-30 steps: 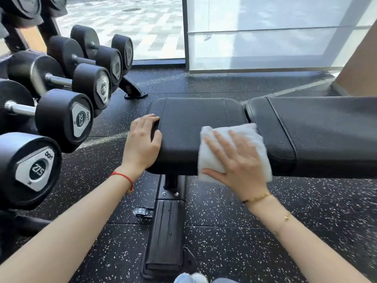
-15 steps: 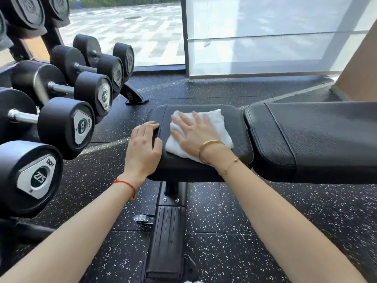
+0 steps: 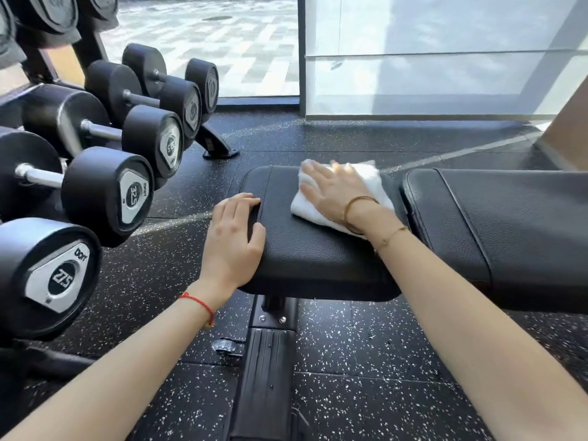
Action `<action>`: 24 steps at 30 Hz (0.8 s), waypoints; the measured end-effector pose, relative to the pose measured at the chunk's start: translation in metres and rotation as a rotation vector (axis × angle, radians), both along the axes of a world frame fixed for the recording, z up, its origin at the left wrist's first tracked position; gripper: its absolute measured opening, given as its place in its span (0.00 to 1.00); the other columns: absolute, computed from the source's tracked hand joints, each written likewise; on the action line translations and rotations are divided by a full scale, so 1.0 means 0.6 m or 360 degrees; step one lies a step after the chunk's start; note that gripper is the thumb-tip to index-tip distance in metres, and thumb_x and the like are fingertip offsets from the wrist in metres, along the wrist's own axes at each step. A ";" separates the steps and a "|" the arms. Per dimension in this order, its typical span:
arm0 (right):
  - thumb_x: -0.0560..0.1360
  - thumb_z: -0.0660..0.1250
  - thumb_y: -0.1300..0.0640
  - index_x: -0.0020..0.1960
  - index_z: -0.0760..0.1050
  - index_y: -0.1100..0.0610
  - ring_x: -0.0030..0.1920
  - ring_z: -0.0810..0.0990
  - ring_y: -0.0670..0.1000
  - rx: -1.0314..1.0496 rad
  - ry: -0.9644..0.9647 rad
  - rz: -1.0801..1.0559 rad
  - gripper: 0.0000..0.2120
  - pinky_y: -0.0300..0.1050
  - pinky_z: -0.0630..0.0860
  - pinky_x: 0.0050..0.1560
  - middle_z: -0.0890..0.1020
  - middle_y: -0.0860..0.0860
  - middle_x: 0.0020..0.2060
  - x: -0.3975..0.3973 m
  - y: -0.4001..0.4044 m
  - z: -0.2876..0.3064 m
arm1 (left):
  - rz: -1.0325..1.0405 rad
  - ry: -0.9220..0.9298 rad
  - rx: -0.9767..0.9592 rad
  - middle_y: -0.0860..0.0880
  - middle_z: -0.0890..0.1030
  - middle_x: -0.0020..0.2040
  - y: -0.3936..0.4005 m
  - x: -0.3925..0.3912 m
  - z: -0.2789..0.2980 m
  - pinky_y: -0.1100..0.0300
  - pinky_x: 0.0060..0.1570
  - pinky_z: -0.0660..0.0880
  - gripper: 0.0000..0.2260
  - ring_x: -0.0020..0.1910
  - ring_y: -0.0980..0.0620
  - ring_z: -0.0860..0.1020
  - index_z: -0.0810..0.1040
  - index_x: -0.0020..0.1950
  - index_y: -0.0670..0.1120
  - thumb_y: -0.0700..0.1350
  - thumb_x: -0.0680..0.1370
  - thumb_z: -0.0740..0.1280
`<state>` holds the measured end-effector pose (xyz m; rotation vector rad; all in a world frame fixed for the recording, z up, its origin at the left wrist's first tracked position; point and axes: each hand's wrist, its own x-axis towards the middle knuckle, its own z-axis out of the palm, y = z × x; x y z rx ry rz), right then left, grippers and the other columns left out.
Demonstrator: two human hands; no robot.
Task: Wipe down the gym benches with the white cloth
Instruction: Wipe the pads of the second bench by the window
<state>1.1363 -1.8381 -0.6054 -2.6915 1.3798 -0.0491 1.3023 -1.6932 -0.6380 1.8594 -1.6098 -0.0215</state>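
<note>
A black padded bench (image 3: 318, 256) is standing on speckled rubber floor (image 3: 366, 361) by a window (image 3: 429, 52). The right hand (image 3: 334, 192) is pressing the cloth (image 3: 372, 183) flat on the seat's far side, fingers spread. The left hand (image 3: 235, 237) is lying open on the seat's left edge. Dumbbells (image 3: 108, 192) are sitting racked just left.

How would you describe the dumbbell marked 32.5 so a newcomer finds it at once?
Start at the dumbbell rack left of the bench seat pad. Count from the nearest dumbbell, marked 27.5; the 32.5 dumbbell is next behind it. Its silver end plate reads 32.5, unlike its neighbours' numbers.
</note>
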 end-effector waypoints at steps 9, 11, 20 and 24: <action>0.76 0.45 0.28 0.79 0.50 0.40 0.79 0.51 0.57 -0.0109 -0.0077 0.0047 0.35 0.60 0.46 0.77 0.56 0.44 0.79 -0.062 0.086 -0.008 | -0.0007 0.0061 0.0007 0.48 0.74 0.68 0.005 -0.001 0.005 0.52 0.72 0.62 0.20 0.69 0.48 0.66 0.74 0.66 0.43 0.47 0.76 0.57; 0.74 0.46 0.27 0.79 0.50 0.39 0.79 0.49 0.56 -0.0070 -0.0093 -0.0020 0.36 0.59 0.43 0.78 0.54 0.45 0.80 -0.071 0.097 -0.011 | 0.0002 0.0061 0.0016 0.48 0.74 0.68 0.007 -0.002 0.006 0.53 0.72 0.62 0.20 0.70 0.49 0.66 0.74 0.67 0.44 0.47 0.77 0.57; 0.80 0.57 0.38 0.74 0.65 0.43 0.67 0.66 0.57 -0.0158 -0.0290 -0.0041 0.24 0.53 0.62 0.65 0.70 0.45 0.71 -0.057 0.111 -0.006 | -0.0005 -0.0035 0.0126 0.48 0.71 0.72 0.007 -0.004 0.013 0.53 0.73 0.62 0.18 0.73 0.49 0.63 0.71 0.70 0.43 0.44 0.80 0.60; 0.81 0.61 0.46 0.68 0.73 0.47 0.57 0.72 0.58 -0.0262 -0.0451 -0.0048 0.17 0.52 0.65 0.58 0.78 0.48 0.59 -0.051 0.121 -0.002 | -0.0017 -0.0132 0.0250 0.46 0.71 0.72 0.006 -0.001 0.033 0.52 0.74 0.62 0.20 0.73 0.48 0.65 0.71 0.71 0.42 0.45 0.80 0.62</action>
